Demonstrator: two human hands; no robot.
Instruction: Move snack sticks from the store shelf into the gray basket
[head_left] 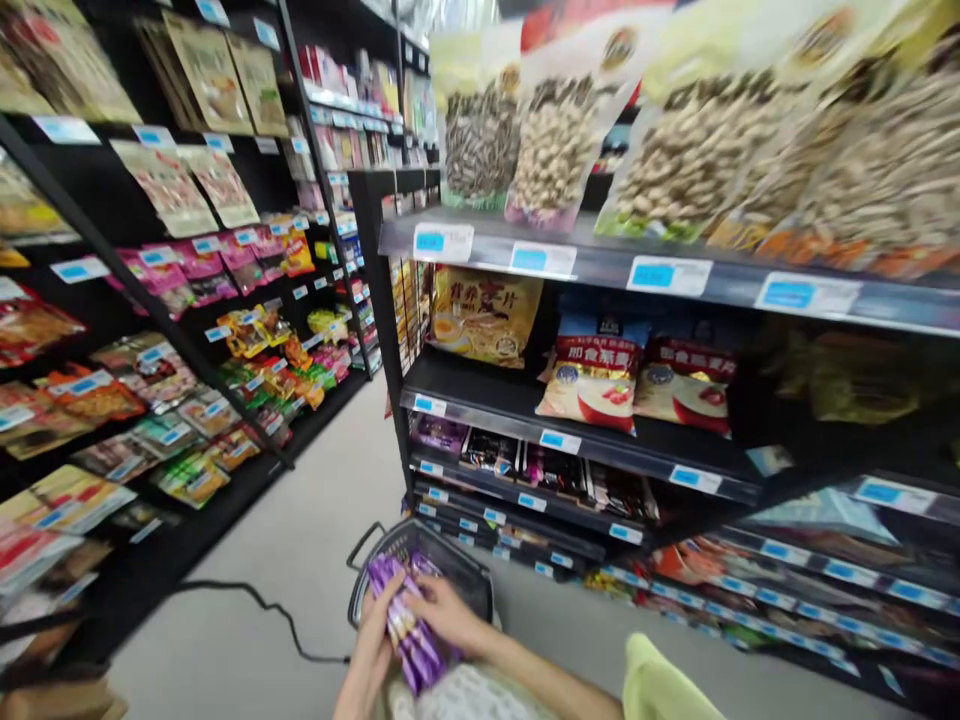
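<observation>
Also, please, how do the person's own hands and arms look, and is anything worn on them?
The left hand and right hand have no gloves. The left forearm and right forearm are bare where visible, without watch or bracelet; blur hides whether there are small rings. Lime-green cloth near the right forearm may be a sleeve.

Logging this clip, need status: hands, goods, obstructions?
Left hand holding purple packets, right hand against them. Packets over dark basket, more purple inside. Black cable on floor, left; no obstruction visible at hands.
</observation>
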